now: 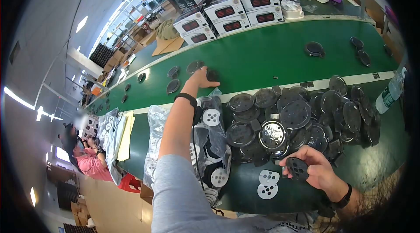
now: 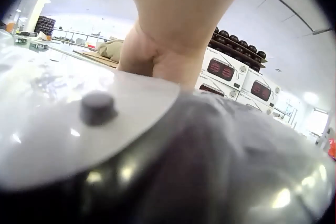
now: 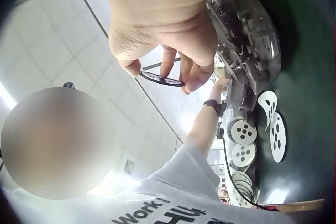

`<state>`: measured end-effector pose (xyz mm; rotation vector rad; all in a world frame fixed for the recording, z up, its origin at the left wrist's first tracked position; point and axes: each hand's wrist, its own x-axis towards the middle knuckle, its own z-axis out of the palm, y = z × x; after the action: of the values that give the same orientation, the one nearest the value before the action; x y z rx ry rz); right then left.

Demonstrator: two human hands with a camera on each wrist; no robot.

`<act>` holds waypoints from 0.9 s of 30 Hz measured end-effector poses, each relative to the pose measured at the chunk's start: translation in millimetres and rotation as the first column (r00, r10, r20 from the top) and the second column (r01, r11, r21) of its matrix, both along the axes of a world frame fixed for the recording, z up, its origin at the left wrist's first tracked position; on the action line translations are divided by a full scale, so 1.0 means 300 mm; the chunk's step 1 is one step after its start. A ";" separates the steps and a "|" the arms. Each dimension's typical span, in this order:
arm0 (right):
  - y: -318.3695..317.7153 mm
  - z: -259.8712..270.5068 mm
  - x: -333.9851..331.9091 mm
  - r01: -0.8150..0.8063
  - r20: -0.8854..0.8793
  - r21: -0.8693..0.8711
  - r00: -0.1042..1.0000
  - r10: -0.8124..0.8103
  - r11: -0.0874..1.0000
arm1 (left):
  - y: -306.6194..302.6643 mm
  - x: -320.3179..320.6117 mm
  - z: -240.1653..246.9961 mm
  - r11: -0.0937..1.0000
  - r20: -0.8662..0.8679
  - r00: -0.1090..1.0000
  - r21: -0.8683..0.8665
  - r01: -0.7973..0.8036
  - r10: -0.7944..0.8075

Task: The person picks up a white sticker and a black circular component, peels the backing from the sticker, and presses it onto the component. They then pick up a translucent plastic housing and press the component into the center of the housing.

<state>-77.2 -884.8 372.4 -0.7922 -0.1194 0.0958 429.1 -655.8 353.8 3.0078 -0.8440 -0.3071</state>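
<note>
My left hand (image 1: 201,78) reaches over the green conveyor belt, its thumb spread from the fingers. A dark round part (image 1: 212,75) lies right at that hand, and another dark round part (image 1: 194,66) is just beyond it. In the left wrist view my left hand (image 2: 163,58) shows only in part, its fingers hidden behind a plastic-wrapped stack. Near the table's front my right hand (image 1: 316,169) pinches a thin black disc with holes (image 1: 297,168) between thumb and fingers. Seen from the right wrist, the disc (image 3: 161,79) is edge-on. Two white discs with holes (image 1: 267,184) lie left of it.
A heap of dark round parts (image 1: 297,115) covers the table's middle. Plastic bags of white discs (image 1: 211,118) lie under my left arm. Boxed goods (image 1: 225,10) stand beyond the belt, a water bottle (image 1: 390,93) at right. Another person (image 1: 89,158) sits at left.
</note>
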 end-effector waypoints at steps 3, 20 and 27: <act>-0.007 -0.002 -0.003 -0.002 -0.020 0.031 1.000 0.002 1.000 | -0.021 -0.003 0.040 0.996 0.034 0.999 0.086 0.015 -0.018; 0.030 0.014 -0.012 -0.066 0.034 0.026 0.997 0.065 0.997 | -0.004 -0.820 0.393 0.837 0.318 0.886 -0.328 0.437 -0.338; 0.051 0.002 -0.019 -0.106 0.057 -0.051 0.992 0.109 0.993 | 0.044 -1.144 0.294 0.782 0.294 0.837 -0.311 0.540 -0.461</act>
<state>-82.9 -869.5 373.1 -0.8363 -0.2169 0.1778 85.9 -642.6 442.0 2.4270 -1.5273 0.1656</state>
